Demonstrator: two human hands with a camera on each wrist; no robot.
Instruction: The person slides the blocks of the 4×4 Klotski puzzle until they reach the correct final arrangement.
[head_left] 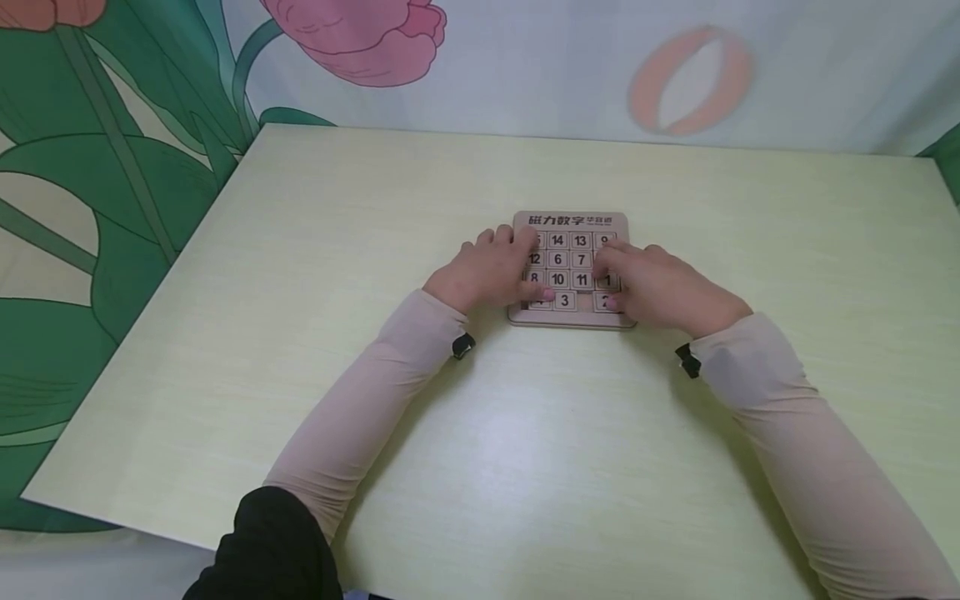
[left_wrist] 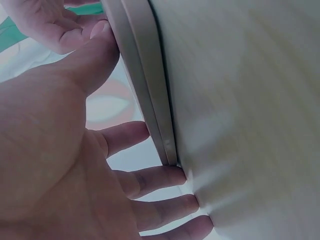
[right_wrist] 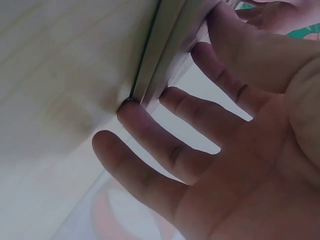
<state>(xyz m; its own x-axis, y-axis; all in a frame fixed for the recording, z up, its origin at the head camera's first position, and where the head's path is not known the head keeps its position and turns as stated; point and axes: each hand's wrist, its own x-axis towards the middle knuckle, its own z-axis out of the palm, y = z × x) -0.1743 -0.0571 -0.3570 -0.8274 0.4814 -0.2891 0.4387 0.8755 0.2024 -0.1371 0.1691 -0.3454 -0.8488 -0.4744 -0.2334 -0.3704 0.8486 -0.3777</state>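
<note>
Head view: number puzzle [head_left: 568,269] just right of frame centre on the counter [head_left: 525,467]; my left hand [head_left: 491,271] and right hand [head_left: 663,287] flank it, fingers loosely extended, touching, clenching nothing — uneven pressure could skid it, I'd guess, or a stray right thumb shift tile 2 [head_left: 601,302] unintentionally.

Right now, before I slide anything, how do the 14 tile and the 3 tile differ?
The 14 tile carries two digits; the 3 tile carries one. The 14 tile sits in the top row, the 3 tile in the bottom row. The 3 tile borders the gap on its right; the 14 tile has the 13 tile there. Both show dark print.
</note>
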